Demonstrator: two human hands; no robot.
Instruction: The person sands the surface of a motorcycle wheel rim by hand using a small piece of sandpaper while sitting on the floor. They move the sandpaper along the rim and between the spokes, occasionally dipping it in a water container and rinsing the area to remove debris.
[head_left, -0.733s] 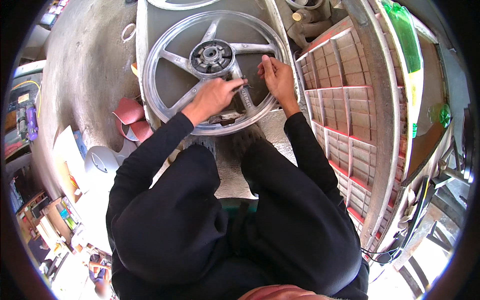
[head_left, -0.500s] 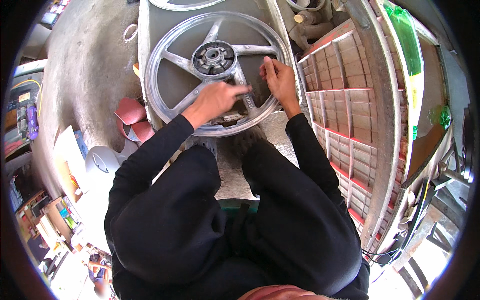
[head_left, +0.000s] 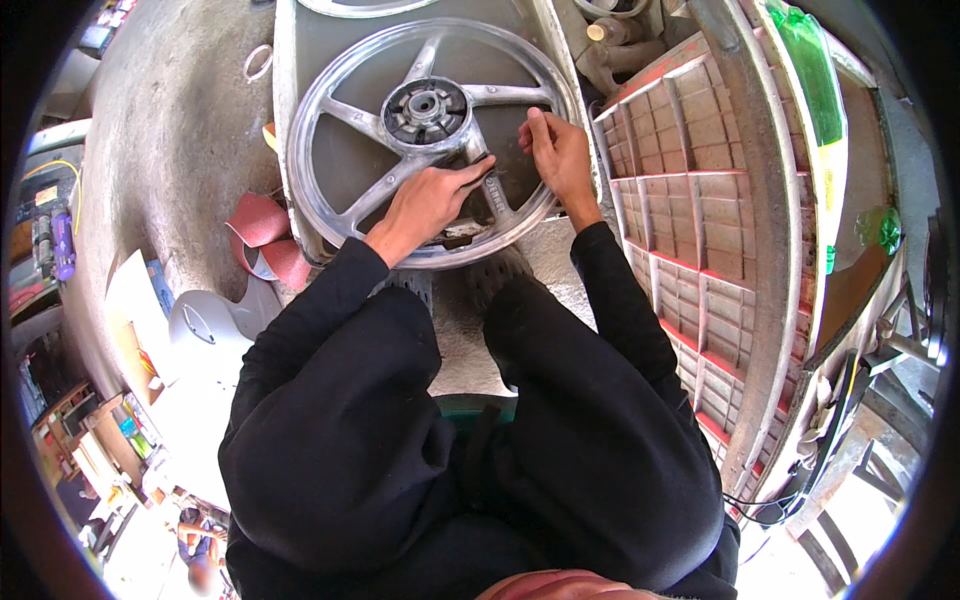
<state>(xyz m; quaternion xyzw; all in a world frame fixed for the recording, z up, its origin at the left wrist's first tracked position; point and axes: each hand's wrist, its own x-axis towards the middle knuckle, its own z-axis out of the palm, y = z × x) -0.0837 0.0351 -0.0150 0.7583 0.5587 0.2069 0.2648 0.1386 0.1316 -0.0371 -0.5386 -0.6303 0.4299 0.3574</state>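
A silver alloy spoked wheel [head_left: 330, 112] lies flat in a grey tray [head_left: 290, 200] in front of my knees, its dark hub [head_left: 425, 105] in the middle. My left hand [head_left: 425, 200] lies flat on the lower right spoke, fingers pressing what looks like a small dark piece of sandpaper [head_left: 484, 163] against it. My right hand [head_left: 556, 150] grips the wheel's right side at the rim, thumb up. Both arms are in black sleeves.
Reddish sandpaper sheets [head_left: 262, 222] lie on the concrete floor left of the tray, with a white plastic cover [head_left: 205, 325] below them. A red-edged brick-pattern panel [head_left: 700, 180] stands close on the right. A metal ring [head_left: 257, 62] lies at far left.
My left hand has slid a short way along the spoke. My right hand keeps its hold on the rim and the wheel has not moved.
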